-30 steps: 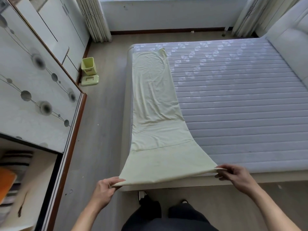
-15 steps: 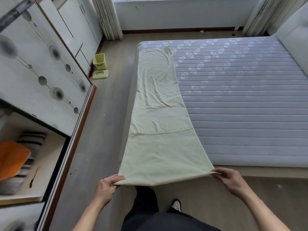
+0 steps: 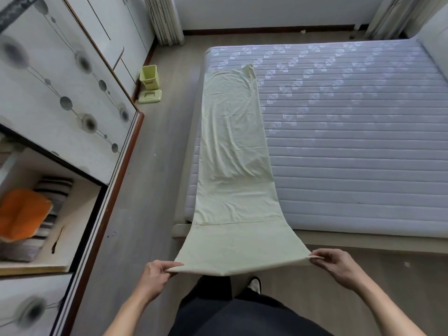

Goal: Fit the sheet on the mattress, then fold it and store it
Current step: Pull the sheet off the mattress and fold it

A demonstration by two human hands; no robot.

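A pale yellow sheet [image 3: 232, 146], folded into a long narrow strip, lies along the left edge of the bare grey quilted mattress [image 3: 351, 141]. Its near end hangs past the foot of the bed, stretched taut in the air. My left hand [image 3: 156, 275] pinches the near left corner. The near right corner is pinched by my right hand [image 3: 335, 264]. Both hands are level, in front of my legs.
An open wardrobe shelf [image 3: 48, 260] on the left holds an orange cloth [image 3: 21, 212] and striped bedding. A yellow bin [image 3: 149, 76] and its lid [image 3: 150, 96] sit on the floor by the wardrobe. Curtains and a wall lie beyond the bed.
I have stepped back from the bed with the sheet's near end. The strip has slid toward me, and more of it now hangs past the bed's foot.
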